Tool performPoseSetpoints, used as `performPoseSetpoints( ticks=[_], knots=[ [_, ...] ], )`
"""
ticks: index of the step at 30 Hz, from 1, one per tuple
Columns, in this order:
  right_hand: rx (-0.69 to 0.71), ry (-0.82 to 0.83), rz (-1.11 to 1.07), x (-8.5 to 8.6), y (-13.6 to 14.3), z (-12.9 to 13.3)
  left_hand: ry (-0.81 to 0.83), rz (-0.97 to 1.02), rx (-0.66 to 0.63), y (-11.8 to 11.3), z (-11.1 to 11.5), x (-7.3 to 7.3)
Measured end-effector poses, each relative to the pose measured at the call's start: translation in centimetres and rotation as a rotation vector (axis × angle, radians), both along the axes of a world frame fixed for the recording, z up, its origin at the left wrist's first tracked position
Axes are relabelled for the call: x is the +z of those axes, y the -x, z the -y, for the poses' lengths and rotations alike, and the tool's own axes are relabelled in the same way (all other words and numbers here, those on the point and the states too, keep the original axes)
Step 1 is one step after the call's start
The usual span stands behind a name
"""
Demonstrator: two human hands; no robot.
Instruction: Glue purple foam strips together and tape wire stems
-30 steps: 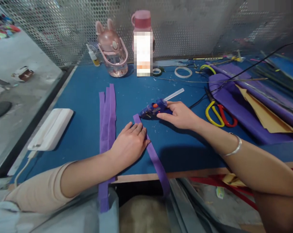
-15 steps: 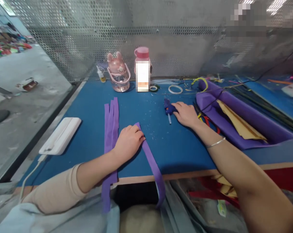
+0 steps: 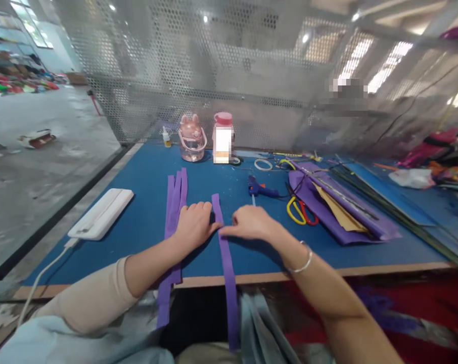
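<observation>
A long purple fabric-like strip (image 3: 226, 270) runs from the blue tabletop over its front edge. My left hand (image 3: 194, 224) rests on the table at the strip's left side, fingers curled, its thumb pressing on the strip. From the right, my right hand (image 3: 255, 222) meets the strip with its thumb at the same spot; its fingers are folded in. What lies under the palms is hidden. Several more purple strips (image 3: 173, 199) lie left of and partly beneath my left hand. Beyond my right hand, a blue glue gun (image 3: 262, 190) with a glue stick lies on its side.
Scissors (image 3: 298, 211) with yellow and red handles lie beside a purple folded sheet (image 3: 338, 235) at the right. A white power bank (image 3: 101, 215) with a cable sits at the left. Along the back stand a pink animal-shaped bottle (image 3: 192, 139), a pink-capped bottle (image 3: 224, 119) and a small dropper bottle (image 3: 166, 137).
My right hand has let go of the glue gun and come left to the strip. The strip now hangs straighter. The view has tilted up.
</observation>
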State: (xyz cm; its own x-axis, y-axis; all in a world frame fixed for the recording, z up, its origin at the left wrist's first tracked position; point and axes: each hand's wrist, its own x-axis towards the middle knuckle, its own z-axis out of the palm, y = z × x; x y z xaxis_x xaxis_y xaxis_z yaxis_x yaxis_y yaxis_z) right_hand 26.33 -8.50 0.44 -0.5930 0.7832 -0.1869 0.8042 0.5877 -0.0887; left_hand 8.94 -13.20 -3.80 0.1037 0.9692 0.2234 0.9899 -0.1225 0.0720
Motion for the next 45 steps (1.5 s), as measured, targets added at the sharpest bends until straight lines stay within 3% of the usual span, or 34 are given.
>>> performPoseSetpoints(
  ticks=[5, 12, 18, 20, 23, 26, 33, 39, 42, 45],
  knots=[
    [-0.088, -0.047, -0.058, -2.9, 1.1, 1.1, 0.089, 0.138, 0.066, 1.1, -1.5, -0.3],
    [-0.115, 0.086, -0.318, -3.5, 0.8, 0.8, 0.154, 0.354, -0.093, 1.1, -1.5, -0.5],
    [-0.095, 0.118, -0.51, -4.0, 1.1, 1.2, 0.166, 0.653, -0.104, 0.8, -1.1, -1.3],
    [-0.088, 0.133, -0.537, -4.1, 1.3, 1.3, 0.094, 0.633, -0.096, 0.9, -1.4, -1.6],
    [-0.087, 0.149, -0.529, -4.1, 1.4, 1.1, -0.069, 0.402, 0.03, 1.2, -2.5, -1.8],
    [-0.072, 0.143, -0.502, -4.3, 1.4, 0.7, -0.022, 0.343, 0.112, 1.4, -3.9, -1.9],
    [-0.078, 0.154, -0.481, -4.5, 1.4, -0.2, 0.073, 0.676, -0.052, 0.8, -4.5, -1.9],
    [-0.26, 0.18, -0.658, -4.5, 1.4, -0.5, 0.086, 1.125, -0.148, 0.1, -3.7, -1.6],
    [-0.141, 0.149, -0.625, -4.2, 1.4, -0.5, 0.072, 1.309, -0.177, 0.0, -3.2, -1.2],
    [0.004, 0.031, -0.454, -3.8, 1.3, -0.4, 0.065, 1.441, -0.203, 0.2, -2.8, -0.5]
  ],
)
